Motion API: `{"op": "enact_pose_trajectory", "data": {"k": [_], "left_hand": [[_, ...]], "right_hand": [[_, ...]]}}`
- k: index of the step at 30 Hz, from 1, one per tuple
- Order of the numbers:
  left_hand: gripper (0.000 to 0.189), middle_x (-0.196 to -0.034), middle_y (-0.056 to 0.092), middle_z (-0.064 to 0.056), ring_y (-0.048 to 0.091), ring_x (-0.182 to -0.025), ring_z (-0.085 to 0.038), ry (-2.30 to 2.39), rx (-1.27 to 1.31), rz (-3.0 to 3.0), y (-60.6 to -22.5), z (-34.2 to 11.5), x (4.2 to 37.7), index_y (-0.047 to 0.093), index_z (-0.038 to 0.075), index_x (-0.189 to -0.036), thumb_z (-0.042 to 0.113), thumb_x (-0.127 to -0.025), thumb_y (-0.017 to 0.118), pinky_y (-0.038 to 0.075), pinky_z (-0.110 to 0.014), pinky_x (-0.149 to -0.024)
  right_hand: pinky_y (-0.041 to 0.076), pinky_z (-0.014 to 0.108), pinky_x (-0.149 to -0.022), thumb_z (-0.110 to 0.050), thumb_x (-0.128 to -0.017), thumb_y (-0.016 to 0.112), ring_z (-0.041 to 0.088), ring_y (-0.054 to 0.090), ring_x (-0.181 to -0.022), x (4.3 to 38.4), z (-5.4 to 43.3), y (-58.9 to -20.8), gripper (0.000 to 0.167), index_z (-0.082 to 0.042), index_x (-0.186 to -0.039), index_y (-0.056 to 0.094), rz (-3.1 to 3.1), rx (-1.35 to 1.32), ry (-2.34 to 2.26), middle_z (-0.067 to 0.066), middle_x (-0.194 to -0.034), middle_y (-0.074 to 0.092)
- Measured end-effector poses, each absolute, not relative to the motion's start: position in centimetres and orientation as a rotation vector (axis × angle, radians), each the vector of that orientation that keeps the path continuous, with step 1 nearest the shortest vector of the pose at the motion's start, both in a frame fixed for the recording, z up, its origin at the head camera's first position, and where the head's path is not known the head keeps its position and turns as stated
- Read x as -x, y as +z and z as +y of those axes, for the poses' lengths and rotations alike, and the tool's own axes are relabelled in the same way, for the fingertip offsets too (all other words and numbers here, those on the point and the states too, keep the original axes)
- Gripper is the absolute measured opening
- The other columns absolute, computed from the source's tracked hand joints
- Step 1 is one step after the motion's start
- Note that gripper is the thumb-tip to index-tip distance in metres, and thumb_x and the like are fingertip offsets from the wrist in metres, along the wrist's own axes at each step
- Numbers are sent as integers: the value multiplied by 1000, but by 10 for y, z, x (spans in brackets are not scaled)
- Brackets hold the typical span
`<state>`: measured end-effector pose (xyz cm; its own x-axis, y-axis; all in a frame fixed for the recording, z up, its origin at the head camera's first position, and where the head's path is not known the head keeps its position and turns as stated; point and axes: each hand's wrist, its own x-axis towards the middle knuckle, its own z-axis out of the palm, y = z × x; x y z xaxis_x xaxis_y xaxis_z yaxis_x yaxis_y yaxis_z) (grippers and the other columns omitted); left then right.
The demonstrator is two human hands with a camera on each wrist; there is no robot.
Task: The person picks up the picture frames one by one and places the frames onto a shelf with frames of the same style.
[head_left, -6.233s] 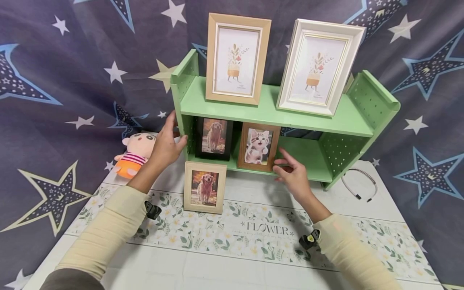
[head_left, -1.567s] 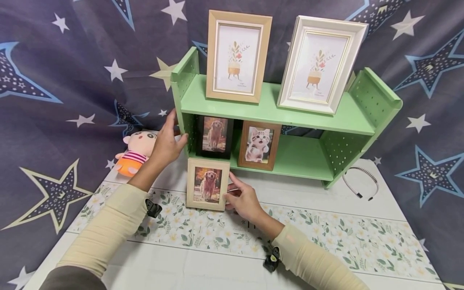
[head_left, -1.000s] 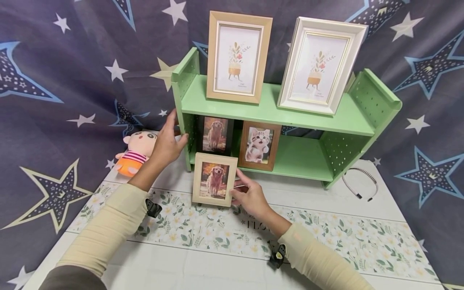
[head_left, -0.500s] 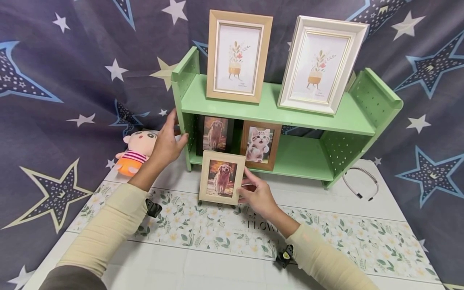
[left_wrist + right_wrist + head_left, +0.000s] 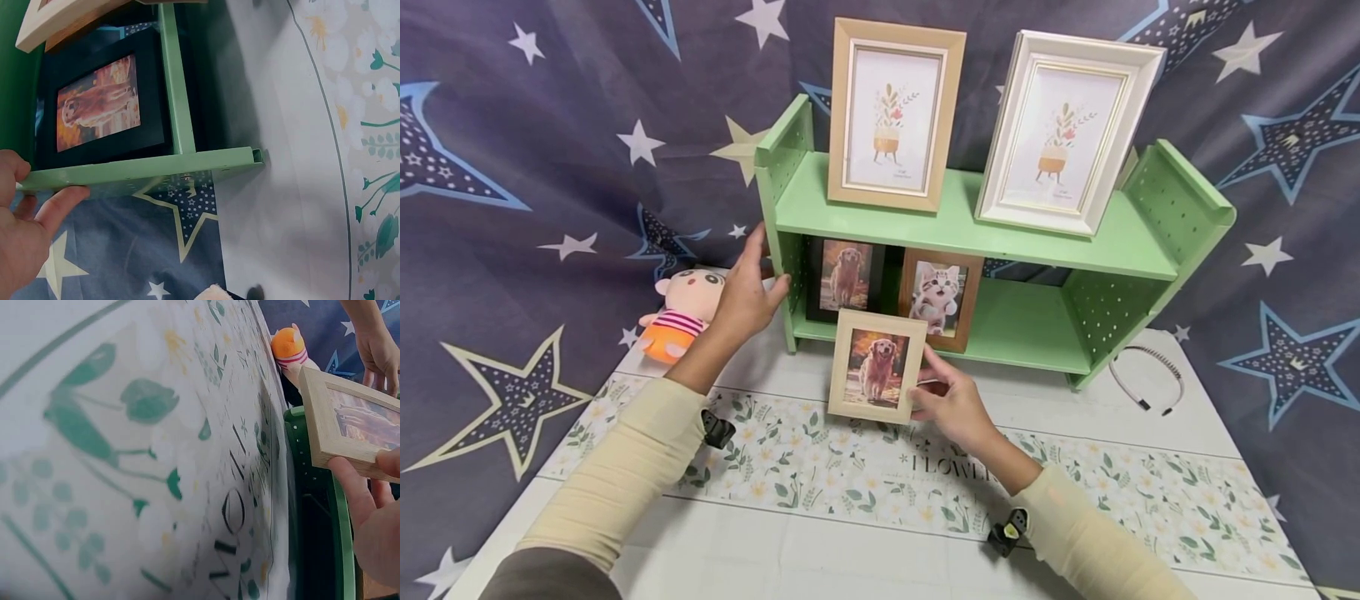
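My right hand (image 5: pixel 958 408) pinches the right edge of a pale wood picture frame (image 5: pixel 837 367) with a dog photo, held up in front of the green shelf (image 5: pixel 1030 325). In the right wrist view, thumb and fingers sit along one side of this frame. My left hand (image 5: pixel 748 292) grips the shelf's left side panel, its thumb and fingers on either side of the panel in the left wrist view. On the lower level stand a black picture frame (image 5: pixel 876 279) with a dog photo and a brown picture frame (image 5: pixel 972 300) with a kitten photo, both partly covered by the pale one.
A tan picture frame (image 5: pixel 886 125) and a white picture frame (image 5: pixel 1071 133) stand on the upper level. A plush toy (image 5: pixel 681 317) sits left of the shelf, a headband (image 5: pixel 1157 358) to its right. A floral runner strip (image 5: pixel 790 467) crosses the white table (image 5: pixel 737 550).
My right hand moved from near the kitten frame to the pale frame, took hold of it, lifted it and carried it to the right. My left hand stayed at the shelf's side.
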<state>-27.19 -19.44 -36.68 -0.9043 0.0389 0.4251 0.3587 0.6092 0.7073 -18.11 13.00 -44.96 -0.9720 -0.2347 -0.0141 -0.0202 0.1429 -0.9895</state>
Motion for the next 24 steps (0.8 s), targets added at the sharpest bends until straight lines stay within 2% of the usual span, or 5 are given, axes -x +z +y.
{"op": "enact_pose_trajectory", "data": {"k": [9,17,24], "left_hand": [[82,-138,54,-28,66,-115,-48,-1192,323,-2469,-367,-195,272,19,17,-163,5,-95,62,57,-58,-98],[83,-138,53,-28,65,-115,-48,-1185,323,-2476,-367,-195,271,17,17,-164,5,-95,62,58,-56,-97],[83,-137,54,-27,66,-114,-47,-1182,328,-2476,-366,-194,272,17,18,-164,5,-95,61,59,-56,-96]], "right_hand": [[66,41,-76,6,-93,66,23,69,-101,180,151,-447,84,-19,-162,27,2272,245,-1915,26,-125,61],[66,41,-77,4,-95,65,15,67,-99,178,172,-440,84,-22,-163,23,2285,209,-1902,25,-128,59],[66,43,-78,2,-96,64,14,68,-98,175,194,-436,84,-25,-163,21,2297,176,-1904,26,-129,57]]}}
